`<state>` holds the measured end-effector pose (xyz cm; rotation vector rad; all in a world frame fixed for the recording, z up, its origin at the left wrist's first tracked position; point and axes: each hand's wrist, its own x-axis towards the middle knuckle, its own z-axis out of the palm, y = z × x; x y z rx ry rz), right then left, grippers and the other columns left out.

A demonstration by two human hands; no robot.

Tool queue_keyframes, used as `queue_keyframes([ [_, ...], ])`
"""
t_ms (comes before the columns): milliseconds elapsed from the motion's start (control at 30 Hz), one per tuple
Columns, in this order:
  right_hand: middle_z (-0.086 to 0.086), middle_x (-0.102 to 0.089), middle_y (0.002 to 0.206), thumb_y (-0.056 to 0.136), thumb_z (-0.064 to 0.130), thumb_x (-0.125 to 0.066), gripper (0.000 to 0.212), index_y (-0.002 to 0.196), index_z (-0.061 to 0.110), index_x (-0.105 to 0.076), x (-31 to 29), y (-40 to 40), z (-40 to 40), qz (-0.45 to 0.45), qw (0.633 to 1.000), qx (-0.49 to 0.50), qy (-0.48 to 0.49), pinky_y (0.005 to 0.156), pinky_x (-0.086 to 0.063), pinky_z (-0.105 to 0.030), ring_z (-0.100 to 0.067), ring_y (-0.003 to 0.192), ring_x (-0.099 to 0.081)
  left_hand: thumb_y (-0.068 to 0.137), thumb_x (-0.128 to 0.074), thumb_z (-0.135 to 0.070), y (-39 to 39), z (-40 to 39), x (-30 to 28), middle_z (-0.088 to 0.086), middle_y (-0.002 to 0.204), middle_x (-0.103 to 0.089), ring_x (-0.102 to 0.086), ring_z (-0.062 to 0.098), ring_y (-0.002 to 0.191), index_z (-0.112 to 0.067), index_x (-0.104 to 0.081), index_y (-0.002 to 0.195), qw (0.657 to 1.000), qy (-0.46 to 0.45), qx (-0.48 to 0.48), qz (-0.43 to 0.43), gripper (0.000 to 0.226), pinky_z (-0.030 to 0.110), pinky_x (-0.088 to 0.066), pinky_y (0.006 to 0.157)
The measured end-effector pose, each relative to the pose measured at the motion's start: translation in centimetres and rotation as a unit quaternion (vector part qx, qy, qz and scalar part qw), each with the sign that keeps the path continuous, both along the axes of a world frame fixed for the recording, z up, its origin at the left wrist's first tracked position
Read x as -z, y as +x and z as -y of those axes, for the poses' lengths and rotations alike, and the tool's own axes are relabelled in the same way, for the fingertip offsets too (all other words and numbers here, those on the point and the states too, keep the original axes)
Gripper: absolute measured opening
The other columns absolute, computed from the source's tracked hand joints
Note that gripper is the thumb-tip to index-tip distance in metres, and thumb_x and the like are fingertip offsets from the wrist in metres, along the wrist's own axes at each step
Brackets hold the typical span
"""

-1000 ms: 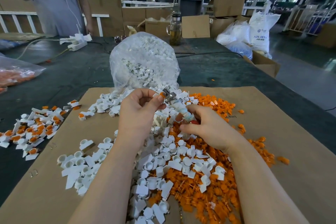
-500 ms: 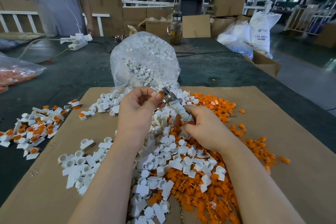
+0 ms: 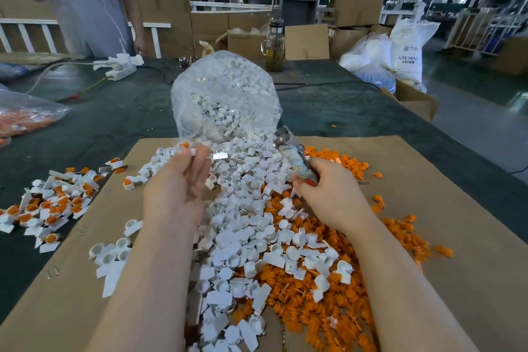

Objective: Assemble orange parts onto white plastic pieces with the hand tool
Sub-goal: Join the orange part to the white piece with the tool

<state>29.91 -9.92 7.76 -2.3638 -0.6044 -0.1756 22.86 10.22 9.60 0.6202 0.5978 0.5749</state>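
My left hand (image 3: 178,188) is blurred with motion, its fingertips pinching a white plastic piece with an orange part in it (image 3: 187,148). My right hand (image 3: 328,197) grips the hand tool (image 3: 291,154), whose metal tip points up and away, apart from the left hand. Below both hands a heap of loose white plastic pieces (image 3: 251,237) lies on a cardboard sheet (image 3: 428,237), with loose orange parts (image 3: 314,303) spread to its right. A pile of assembled white-and-orange pieces (image 3: 51,203) lies to the far left on the dark table.
A clear bag of white pieces (image 3: 225,94) stands open behind the heap. A bag of orange parts (image 3: 25,117) lies at the far left. A person (image 3: 85,0) stands across the table near a power strip (image 3: 121,71). A glass jar (image 3: 275,46) and boxes stand behind.
My left hand has pulled away from the tool tip to the left, carrying the assembled piece. My right hand with the tool has shifted slightly right, and its tip is now free.
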Motion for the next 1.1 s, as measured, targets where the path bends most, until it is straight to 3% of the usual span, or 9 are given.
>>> queue_keyframes([
  [100,0.011,-0.052,0.070,0.092,0.033,-0.059,0.028,0.068,0.032,-0.044,0.4,0.7,0.6,0.003,0.996,0.075,-0.042,0.049,-0.031,-0.021,-0.007,0.061,-0.051,0.098,-0.057,-0.006,-0.6,-1.3,-0.3,0.009,0.098,-0.075,-0.075,0.010,0.076,-0.007,-0.059,0.101,0.990,-0.110,-0.087,0.027,0.004,0.026,-0.061,0.074],
  [300,0.005,-0.057,0.070,0.089,0.034,-0.061,0.023,0.069,0.026,-0.053,0.9,1.4,1.1,-0.045,0.990,0.091,-0.093,0.049,-0.036,-0.025,-0.011,0.062,-0.054,0.104,-0.043,-0.007,-1.6,-3.3,0.2,0.012,0.116,-0.067,-0.073,0.010,0.084,-0.009,-0.047,0.140,0.953,-0.210,-0.201,0.089,0.037,0.023,-0.059,0.063],
  [533,0.011,-0.056,0.072,0.089,0.038,-0.060,0.024,0.069,0.030,-0.049,1.3,1.2,0.6,-0.032,0.985,0.085,-0.149,0.048,-0.037,-0.024,-0.007,0.064,-0.053,0.100,-0.051,-0.006,-1.7,-4.2,0.8,0.003,0.107,-0.070,-0.071,0.008,0.089,-0.007,-0.060,0.124,0.947,-0.206,-0.210,0.126,0.025,0.024,-0.059,0.082],
  [633,0.011,-0.057,0.075,0.089,0.038,-0.059,0.015,0.078,0.030,-0.055,1.3,1.0,0.3,-0.028,0.984,0.082,-0.155,0.052,-0.044,-0.026,-0.009,0.067,-0.055,0.092,-0.067,-0.010,-1.2,-3.6,0.7,0.001,0.097,-0.074,-0.073,0.003,0.077,-0.009,-0.064,0.102,0.982,-0.115,-0.142,0.046,0.010,0.021,-0.060,0.069],
  [733,0.010,-0.059,0.079,0.089,0.040,-0.060,0.011,0.090,0.030,-0.060,1.4,0.9,0.0,-0.029,0.983,0.072,-0.165,0.056,-0.049,-0.027,-0.011,0.071,-0.058,0.088,-0.073,-0.019,-0.2,-2.3,0.7,-0.005,0.089,-0.074,-0.068,0.004,0.075,-0.018,-0.071,0.102,0.985,0.137,0.008,-0.105,0.014,0.020,-0.054,0.065],
  [800,0.010,-0.059,0.082,0.089,0.043,-0.061,0.014,0.092,0.029,-0.060,1.4,0.9,0.0,-0.028,0.983,0.067,-0.168,0.057,-0.048,-0.028,-0.011,0.073,-0.058,0.087,-0.074,-0.022,0.1,-0.9,0.9,-0.010,0.093,-0.073,-0.065,0.008,0.084,-0.028,-0.073,0.097,0.928,0.320,0.091,-0.169,0.011,0.026,-0.052,0.074],
  [900,0.010,-0.058,0.080,0.089,0.041,-0.062,0.012,0.087,0.030,-0.057,1.4,1.0,0.0,-0.041,0.983,0.055,-0.173,0.054,-0.044,-0.027,-0.010,0.072,-0.057,0.091,-0.069,-0.027,0.5,1.3,1.4,-0.017,0.099,-0.068,-0.063,0.005,0.088,-0.033,-0.071,0.103,0.795,0.545,0.175,-0.201,0.014,0.024,-0.050,0.074],
  [1000,0.009,-0.059,0.077,0.088,0.037,-0.062,0.010,0.084,0.030,-0.057,1.5,1.1,0.0,-0.056,0.983,0.049,-0.169,0.054,-0.045,-0.026,-0.011,0.070,-0.059,0.094,-0.065,-0.030,1.2,2.2,2.0,-0.007,0.113,-0.062,-0.061,0.013,0.092,-0.031,-0.067,0.121,0.689,0.657,0.198,-0.232,0.027,0.031,-0.051,0.085],
  [1100,0.009,-0.060,0.077,0.088,0.034,-0.062,0.007,0.091,0.028,-0.063,1.6,1.1,-0.2,-0.059,0.983,0.051,-0.168,0.056,-0.048,-0.028,-0.012,0.070,-0.059,0.097,-0.059,-0.027,1.5,2.4,2.4,0.002,0.126,-0.049,-0.055,0.011,0.091,-0.035,-0.057,0.135,0.621,0.714,0.214,-0.240,0.039,0.026,-0.043,0.086],
])
